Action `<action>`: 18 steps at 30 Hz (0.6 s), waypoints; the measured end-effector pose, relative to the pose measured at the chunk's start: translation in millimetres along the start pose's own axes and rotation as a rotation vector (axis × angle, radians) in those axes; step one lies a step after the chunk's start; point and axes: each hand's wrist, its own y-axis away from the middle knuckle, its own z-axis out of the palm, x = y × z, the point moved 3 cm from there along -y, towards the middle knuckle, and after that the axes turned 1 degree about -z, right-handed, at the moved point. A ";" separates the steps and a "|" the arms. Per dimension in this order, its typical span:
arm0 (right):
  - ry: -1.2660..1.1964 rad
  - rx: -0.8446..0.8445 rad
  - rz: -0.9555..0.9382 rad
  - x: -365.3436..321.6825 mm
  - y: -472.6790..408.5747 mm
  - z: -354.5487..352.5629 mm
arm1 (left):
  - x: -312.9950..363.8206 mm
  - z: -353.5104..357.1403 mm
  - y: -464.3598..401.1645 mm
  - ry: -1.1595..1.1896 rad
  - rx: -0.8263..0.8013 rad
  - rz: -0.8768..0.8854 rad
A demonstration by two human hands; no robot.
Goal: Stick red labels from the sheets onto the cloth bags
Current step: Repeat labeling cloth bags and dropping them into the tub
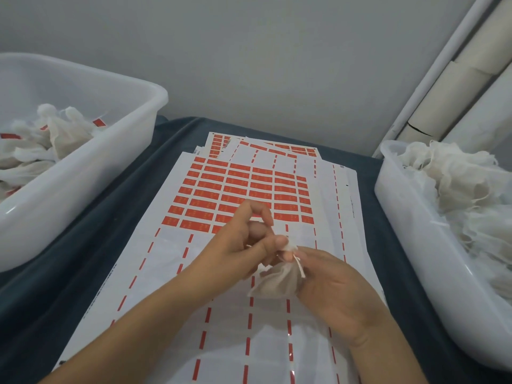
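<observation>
I hold one small cloth bag (279, 282) just above the label sheet (221, 273), a little below the centre of my view. My right hand (336, 291) wraps the bag's body from four o'clock, fingers curled around its side. My left hand (249, 239) comes in from eight o'clock and pinches the gathered neck of the bag between thumb and fingers, where the white drawstring (299, 266) hangs loose over the cloth. I cannot tell whether a label is already stuck on this bag; its visible face looks plain.

The sheet under my hands lies lengthwise from six to twelve o'clock on the bench (110, 217), which is covered in dark blue-grey. Its near half is peeled bare, with only red dashes left between the blank cells. The red labels (235, 189) still fill the rows toward twelve o'clock, just beyond my left fingers. More sheets (277, 149) lie fanned out beneath and behind it.

At nine to ten o'clock stands a white plastic tub (110, 151) holding cloth bags, several showing red labels (98, 122). At three o'clock a second white tub (410, 231) is heaped with plain, crumpled cloth bags (457, 184). Behind it, at one to two o'clock, pale cardboard tubes (457, 87) lean against the grey wall (249, 51).
</observation>
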 end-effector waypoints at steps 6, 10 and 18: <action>0.228 0.228 -0.056 3.7 -4.5 -6.2 | -14.7 -9.9 -5.4 0.160 0.203 -0.252; 0.440 0.343 -0.136 1.8 -3.8 -10.1 | -15.8 -2.6 -5.7 -0.211 0.100 -0.142; 0.436 0.258 -0.159 6.6 -7.9 -6.2 | -19.6 -4.6 -5.6 -0.021 0.011 -0.201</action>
